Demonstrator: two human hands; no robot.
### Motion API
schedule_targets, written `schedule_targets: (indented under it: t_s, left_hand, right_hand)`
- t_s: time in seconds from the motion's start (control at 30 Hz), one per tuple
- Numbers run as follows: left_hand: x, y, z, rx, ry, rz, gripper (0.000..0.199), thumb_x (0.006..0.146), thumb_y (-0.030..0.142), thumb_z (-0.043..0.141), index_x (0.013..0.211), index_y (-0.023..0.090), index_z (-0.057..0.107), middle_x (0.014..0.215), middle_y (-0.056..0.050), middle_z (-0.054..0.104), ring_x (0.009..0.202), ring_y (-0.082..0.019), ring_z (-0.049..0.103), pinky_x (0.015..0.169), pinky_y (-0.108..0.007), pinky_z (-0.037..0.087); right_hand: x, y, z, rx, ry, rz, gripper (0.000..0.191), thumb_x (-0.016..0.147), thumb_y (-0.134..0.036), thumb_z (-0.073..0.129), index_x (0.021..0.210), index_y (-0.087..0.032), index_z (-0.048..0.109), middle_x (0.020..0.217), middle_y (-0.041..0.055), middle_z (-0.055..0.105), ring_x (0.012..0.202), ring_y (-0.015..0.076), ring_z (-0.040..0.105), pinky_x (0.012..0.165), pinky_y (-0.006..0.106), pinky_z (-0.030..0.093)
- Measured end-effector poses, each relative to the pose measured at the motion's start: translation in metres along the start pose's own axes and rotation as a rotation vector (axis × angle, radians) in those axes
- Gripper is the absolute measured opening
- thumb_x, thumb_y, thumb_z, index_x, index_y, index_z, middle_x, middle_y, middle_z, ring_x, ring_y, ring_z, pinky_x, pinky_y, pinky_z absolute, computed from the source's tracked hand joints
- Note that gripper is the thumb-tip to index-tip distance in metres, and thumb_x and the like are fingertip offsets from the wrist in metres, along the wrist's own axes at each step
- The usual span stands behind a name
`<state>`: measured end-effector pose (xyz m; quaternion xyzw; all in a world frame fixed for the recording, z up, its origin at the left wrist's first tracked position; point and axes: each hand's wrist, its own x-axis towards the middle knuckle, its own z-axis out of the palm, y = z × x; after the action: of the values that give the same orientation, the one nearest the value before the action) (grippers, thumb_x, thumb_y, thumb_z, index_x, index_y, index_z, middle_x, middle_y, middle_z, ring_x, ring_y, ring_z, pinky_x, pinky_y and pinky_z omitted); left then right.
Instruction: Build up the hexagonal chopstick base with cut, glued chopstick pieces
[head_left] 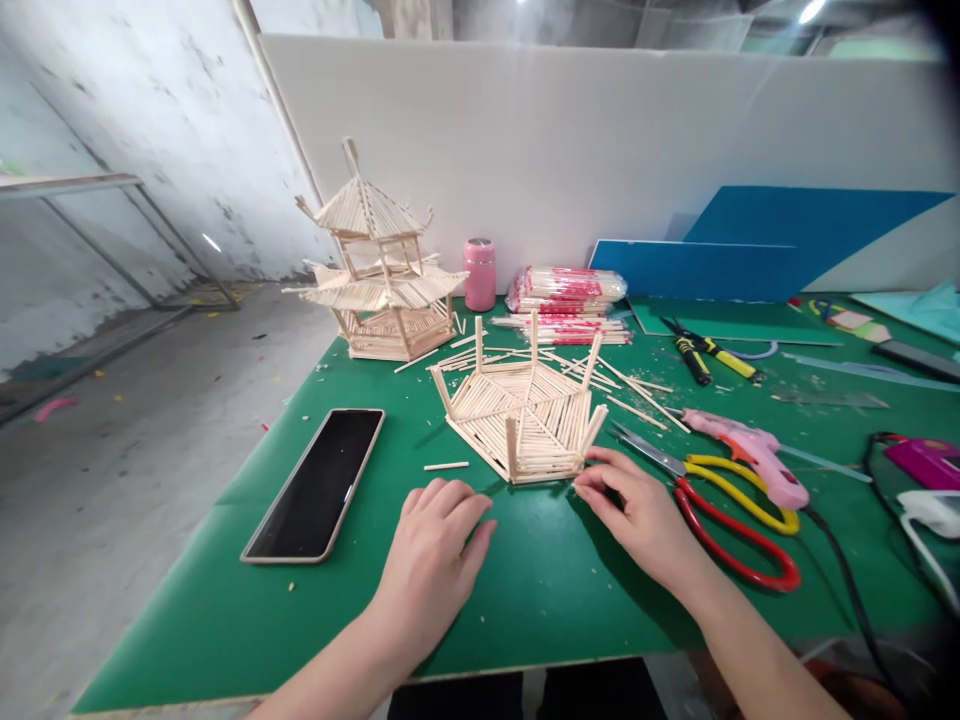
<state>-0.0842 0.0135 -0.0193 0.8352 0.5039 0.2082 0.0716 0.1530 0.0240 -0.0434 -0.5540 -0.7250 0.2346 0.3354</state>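
A hexagonal base (517, 405) made of pale wooden sticks lies in the middle of the green table, with short posts rising from its corners. My right hand (637, 510) is at the base's near right corner, its thumb and fingertips drawn together. What lies between those fingertips is too small to make out. My left hand (442, 535) hovers over or rests on the table in front of the base, fingers loosely bent and thumb apart, holding nothing. A single short stick (446, 466) lies just beyond it.
A phone (319, 485) lies at left. Behind stand a stick pagoda (382, 270), a pink bottle (480, 275) and bagged sticks (566, 290). Loose sticks (637, 400) are scattered beyond the base. Scissors (720, 490), a pink glue gun (754, 455) and pliers (709, 350) lie right.
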Motion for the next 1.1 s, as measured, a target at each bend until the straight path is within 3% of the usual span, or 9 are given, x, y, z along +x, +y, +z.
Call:
schedule_targets:
  t_s: [0.13,0.23,0.33,0.5,0.7,0.87,1.0,1.1]
  left_hand:
    - [-0.008,0.010,0.002,-0.170,0.058,-0.004,0.016,0.082,0.019,0.047,0.078,0.018,0.062,0.075,-0.005,0.063,0.070,-0.018,0.055,0.066,-0.033,0.042]
    - [-0.013,0.027,0.006,-0.441,0.027,-0.073,0.017,0.082,0.020,0.047,0.073,0.018,0.062,0.070,-0.005,0.061,0.066,-0.016,0.055,0.062,-0.027,0.043]
    - [-0.019,0.049,0.012,-0.713,-0.052,-0.170,0.014,0.080,0.025,0.051,0.076,0.017,0.062,0.064,-0.003,0.058,0.059,-0.014,0.054,0.056,-0.023,0.042]
    - [-0.025,0.074,0.023,-0.972,-0.113,-0.350,0.025,0.084,0.035,0.045,0.076,0.017,0.060,0.066,-0.003,0.055,0.061,-0.014,0.049,0.058,-0.023,0.039]
    - [-0.027,0.076,0.026,-1.065,-0.052,-0.465,0.028,0.082,0.038,0.049,0.064,0.017,0.056,0.058,0.001,0.045,0.055,-0.012,0.039,0.054,-0.022,0.033]
    - [-0.023,0.075,0.023,-1.191,-0.123,-0.465,0.031,0.079,0.040,0.053,0.059,0.017,0.054,0.059,0.000,0.048,0.057,-0.012,0.042,0.055,-0.022,0.034]
    - [-0.020,0.076,0.025,-1.352,-0.214,-0.529,0.033,0.078,0.043,0.054,0.060,0.015,0.055,0.057,0.000,0.049,0.055,-0.011,0.042,0.054,-0.022,0.035]
    - [-0.020,0.079,0.026,-1.409,-0.203,-0.594,0.031,0.075,0.043,0.058,0.063,0.014,0.056,0.058,0.000,0.051,0.053,-0.010,0.041,0.052,-0.021,0.034]
  right_hand:
    - [-0.021,-0.003,-0.008,-0.008,0.098,0.029,0.013,0.084,-0.027,0.050,0.080,-0.022,0.060,0.107,0.0064,0.056,0.102,0.0212,0.053,0.079,0.031,0.045]
    - [-0.041,-0.014,-0.005,0.106,0.219,0.060,0.008,0.082,-0.026,0.053,0.083,-0.023,0.060,0.091,0.0042,0.059,0.079,0.0162,0.058,0.064,0.025,0.048]
    - [-0.056,-0.032,0.005,0.249,0.250,0.038,0.006,0.082,-0.021,0.054,0.084,-0.023,0.059,0.078,0.0005,0.059,0.064,0.0118,0.056,0.054,0.020,0.047]
    - [-0.063,-0.055,0.020,0.315,0.269,-0.114,0.016,0.080,-0.011,0.054,0.087,-0.024,0.060,0.079,0.0004,0.061,0.070,0.0114,0.060,0.059,0.018,0.049]
    - [-0.068,-0.051,0.025,0.375,0.184,-0.138,0.029,0.081,-0.006,0.050,0.100,-0.025,0.060,0.085,0.0024,0.059,0.073,0.0111,0.059,0.061,0.019,0.049]
    - [-0.073,-0.047,0.024,0.509,0.127,-0.033,0.018,0.080,-0.013,0.054,0.093,-0.024,0.063,0.081,0.0022,0.058,0.070,0.0122,0.058,0.057,0.020,0.049]
    - [-0.072,-0.049,0.022,0.510,0.188,-0.027,0.011,0.079,-0.014,0.057,0.083,-0.022,0.061,0.073,-0.0002,0.056,0.061,0.0100,0.055,0.051,0.018,0.046]
    - [-0.072,-0.052,0.020,0.441,0.268,-0.068,0.010,0.078,-0.012,0.056,0.080,-0.021,0.059,0.070,-0.0003,0.055,0.060,0.0101,0.055,0.050,0.018,0.046]
